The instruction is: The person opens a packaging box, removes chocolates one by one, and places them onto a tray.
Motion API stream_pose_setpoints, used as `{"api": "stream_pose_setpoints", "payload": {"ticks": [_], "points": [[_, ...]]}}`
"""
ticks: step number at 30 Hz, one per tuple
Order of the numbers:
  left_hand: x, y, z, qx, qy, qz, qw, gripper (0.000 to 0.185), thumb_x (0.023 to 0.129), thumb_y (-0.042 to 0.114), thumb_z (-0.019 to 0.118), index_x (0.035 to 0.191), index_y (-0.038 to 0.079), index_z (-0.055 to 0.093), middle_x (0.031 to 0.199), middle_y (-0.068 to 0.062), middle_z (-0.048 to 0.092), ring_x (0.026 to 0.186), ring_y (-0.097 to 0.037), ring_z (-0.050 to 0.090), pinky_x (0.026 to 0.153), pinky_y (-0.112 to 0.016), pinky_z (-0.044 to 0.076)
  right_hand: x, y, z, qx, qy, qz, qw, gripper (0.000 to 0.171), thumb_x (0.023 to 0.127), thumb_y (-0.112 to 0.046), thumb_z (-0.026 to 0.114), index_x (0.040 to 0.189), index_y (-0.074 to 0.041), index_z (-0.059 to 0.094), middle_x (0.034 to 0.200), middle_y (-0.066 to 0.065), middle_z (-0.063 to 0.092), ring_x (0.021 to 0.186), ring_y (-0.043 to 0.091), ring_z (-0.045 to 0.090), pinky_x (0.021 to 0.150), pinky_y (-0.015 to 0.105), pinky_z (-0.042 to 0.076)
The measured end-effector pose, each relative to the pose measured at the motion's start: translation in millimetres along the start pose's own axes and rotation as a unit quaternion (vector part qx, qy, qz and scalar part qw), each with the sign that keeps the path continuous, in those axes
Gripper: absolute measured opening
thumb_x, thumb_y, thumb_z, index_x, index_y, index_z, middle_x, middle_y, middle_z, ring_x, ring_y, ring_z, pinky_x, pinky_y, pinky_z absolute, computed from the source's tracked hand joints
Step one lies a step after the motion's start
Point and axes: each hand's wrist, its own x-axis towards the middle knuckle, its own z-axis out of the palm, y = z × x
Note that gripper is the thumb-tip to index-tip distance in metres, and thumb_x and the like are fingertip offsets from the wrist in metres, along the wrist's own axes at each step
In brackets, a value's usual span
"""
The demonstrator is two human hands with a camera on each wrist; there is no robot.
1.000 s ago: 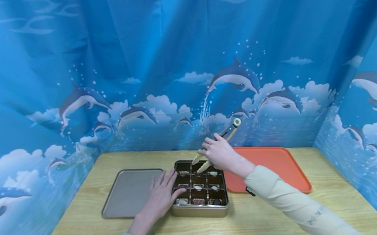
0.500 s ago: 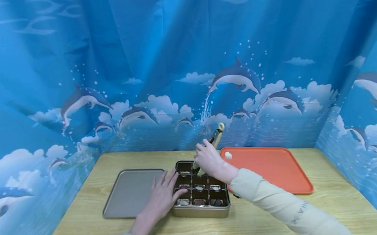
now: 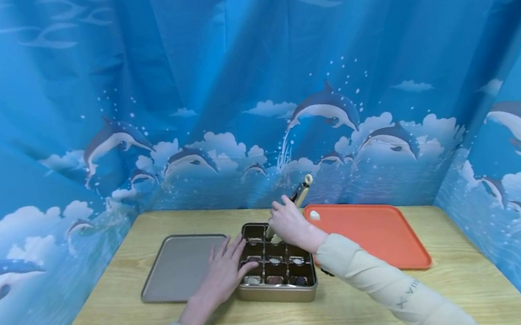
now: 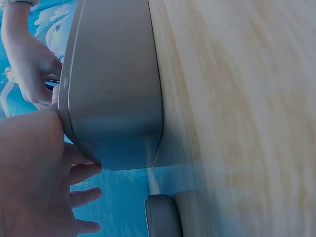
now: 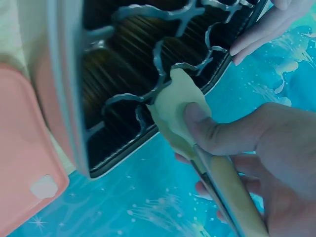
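A gold box (image 3: 275, 292) with dark compartments holding several small sweets stands mid-table. My left hand (image 3: 222, 271) lies flat with spread fingers against the box's left edge; in the left wrist view it (image 4: 34, 173) touches the box's wall (image 4: 113, 89). My right hand (image 3: 289, 222) grips cream tongs (image 3: 303, 190) over the box's back row. In the right wrist view the tongs' tip (image 5: 175, 106) rests on a divider of the dark liner (image 5: 123, 59), held by my right hand (image 5: 247, 148). Nothing shows between the tips.
The box's flat lid (image 3: 180, 265) lies left of it. An orange tray (image 3: 375, 235) lies to the right, with one small white piece (image 3: 314, 214) at its back left corner. Blue dolphin curtains close in the wooden table (image 3: 355, 312) on three sides.
My right hand has moved left along the box's back row and tipped the tongs more upright. The white piece on the orange tray has come into view. The left hand has stayed put.
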Motion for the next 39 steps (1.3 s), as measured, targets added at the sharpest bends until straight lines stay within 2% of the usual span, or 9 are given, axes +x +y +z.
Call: {"api": "stream_pose_setpoints", "payload": {"ticks": [4, 8, 11, 15, 19, 23, 29, 34, 39], "points": [[-0.4, 0.1, -0.7, 0.004, 0.001, 0.000, 1.0000, 0.073, 0.101, 0.054, 0.052, 0.152, 0.002, 0.043, 0.163, -0.013, 0.033, 0.151, -0.042, 0.024, 0.120, -0.068, 0.018, -7.2, 3.7, 2.6, 0.008, 0.034, 0.000, 0.999, 0.011, 0.093, -0.023, 0.073, 0.084, -0.025, 0.077, 0.085, -0.006, 0.069, 0.085, 0.017, 0.054, 0.079, 0.038, 0.040], [-0.5, 0.8, -0.9, 0.009, -0.002, 0.002, 1.0000, 0.073, 0.101, 0.054, 0.051, 0.152, 0.002, 0.042, 0.163, -0.014, 0.032, 0.151, -0.042, 0.024, 0.120, -0.068, 0.019, -14.0, 7.0, 4.3, 0.004, 0.044, 0.002, 0.999, 0.005, 0.092, -0.023, 0.075, 0.093, -0.028, 0.078, 0.090, -0.006, 0.071, 0.090, 0.017, 0.055, 0.081, 0.038, 0.041], [-0.7, 1.3, -0.1, 0.013, -0.005, 0.005, 0.9999, 0.073, 0.102, 0.054, 0.050, 0.152, 0.002, 0.042, 0.163, -0.014, 0.032, 0.151, -0.042, 0.024, 0.120, -0.068, 0.018, -20.0, 11.1, 4.8, 0.009, 0.057, 0.007, 0.998, 0.014, 0.090, -0.023, 0.077, 0.102, -0.029, 0.078, 0.096, -0.005, 0.072, 0.095, 0.018, 0.056, 0.085, 0.040, 0.043], [-0.7, 1.6, 0.5, 0.017, -0.007, 0.006, 0.9998, 0.074, 0.102, 0.056, 0.049, 0.153, 0.003, 0.041, 0.163, -0.013, 0.031, 0.151, -0.041, 0.024, 0.120, -0.067, 0.018, -30.1, 19.5, 6.9, 0.025, 0.104, 0.018, 0.994, 0.028, 0.083, -0.023, 0.082, 0.111, -0.028, 0.077, 0.099, -0.003, 0.072, 0.100, 0.020, 0.058, 0.090, 0.043, 0.047], [-1.1, 1.5, 0.2, 0.009, -0.003, 0.006, 0.9999, 0.074, 0.101, 0.055, 0.050, 0.152, 0.002, 0.042, 0.163, -0.014, 0.032, 0.151, -0.042, 0.024, 0.120, -0.067, 0.018, -40.3, 26.6, 15.2, 0.050, 0.144, 0.026, 0.988, 0.041, 0.078, -0.029, 0.086, 0.117, -0.025, 0.075, 0.100, -0.001, 0.071, 0.099, 0.021, 0.058, 0.085, 0.043, 0.047], [-1.8, 0.8, 0.3, 0.003, -0.003, 0.003, 1.0000, 0.075, 0.101, 0.055, 0.050, 0.152, 0.001, 0.041, 0.163, -0.014, 0.032, 0.151, -0.042, 0.024, 0.120, -0.067, 0.017, -49.2, 30.9, 25.0, 0.085, 0.164, 0.031, 0.982, 0.048, 0.079, -0.029, 0.086, 0.125, -0.022, 0.073, 0.103, 0.001, 0.071, 0.099, 0.023, 0.058, 0.080, 0.044, 0.047], [-2.7, -0.2, 1.0, 0.004, -0.002, 0.004, 1.0000, 0.075, 0.101, 0.055, 0.049, 0.152, 0.001, 0.042, 0.163, -0.014, 0.032, 0.150, -0.042, 0.025, 0.120, -0.068, 0.017, -60.6, 39.9, 32.4, 0.110, 0.195, 0.049, 0.973, 0.049, 0.083, -0.026, 0.084, 0.129, -0.019, 0.071, 0.105, 0.003, 0.070, 0.097, 0.024, 0.058, 0.075, 0.043, 0.045], [-1.8, 0.4, 0.3, 0.005, -0.005, 0.002, 1.0000, 0.075, 0.102, 0.056, 0.048, 0.153, 0.002, 0.041, 0.163, -0.013, 0.031, 0.151, -0.041, 0.023, 0.121, -0.067, 0.016, -70.7, 54.9, 38.8, 0.119, 0.207, 0.084, 0.968, 0.050, 0.083, -0.024, 0.084, 0.130, -0.018, 0.070, 0.108, 0.004, 0.070, 0.097, 0.025, 0.058, 0.076, 0.044, 0.044], [-1.4, 0.0, 0.0, 0.009, -0.009, -0.002, 0.9999, 0.075, 0.102, 0.057, 0.046, 0.154, 0.003, 0.040, 0.164, -0.013, 0.031, 0.152, -0.040, 0.023, 0.121, -0.066, 0.016, -85.5, 74.0, 49.9, 0.131, 0.191, 0.133, 0.964, 0.046, 0.086, -0.022, 0.081, 0.131, -0.017, 0.070, 0.109, 0.006, 0.070, 0.100, 0.028, 0.059, 0.076, 0.047, 0.045]]}}
